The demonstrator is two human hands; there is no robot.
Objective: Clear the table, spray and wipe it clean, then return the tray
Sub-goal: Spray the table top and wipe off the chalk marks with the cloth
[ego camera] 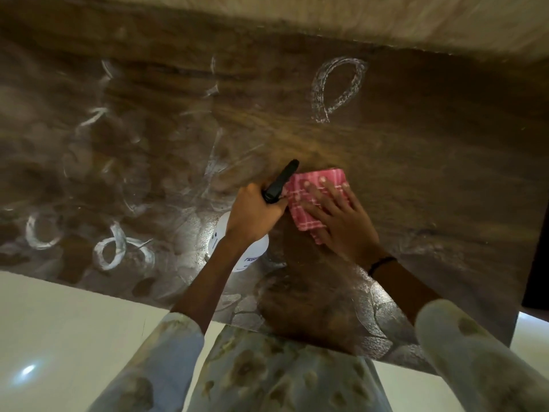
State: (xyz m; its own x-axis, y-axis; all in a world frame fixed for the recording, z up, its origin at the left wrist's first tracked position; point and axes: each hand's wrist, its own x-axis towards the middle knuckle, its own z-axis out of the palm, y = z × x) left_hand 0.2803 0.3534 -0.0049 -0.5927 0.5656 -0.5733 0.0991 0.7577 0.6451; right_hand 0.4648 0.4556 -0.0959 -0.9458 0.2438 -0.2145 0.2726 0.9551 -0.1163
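Note:
A brown wood-grain table (416,150) fills most of the view, marked with white rings and smears of spray. My left hand (252,209) grips the black trigger head of a white spray bottle (237,248), whose nozzle points away over the table. Right beside it, my right hand (338,215) presses flat with straight fingers on a folded pink checked cloth (315,188) that lies on the table. No tray is in view.
The table's near edge runs diagonally across the bottom, with pale glossy floor (59,322) below it. A dark object (537,263) stands at the table's right end. A light strip (386,16) lies beyond the far edge.

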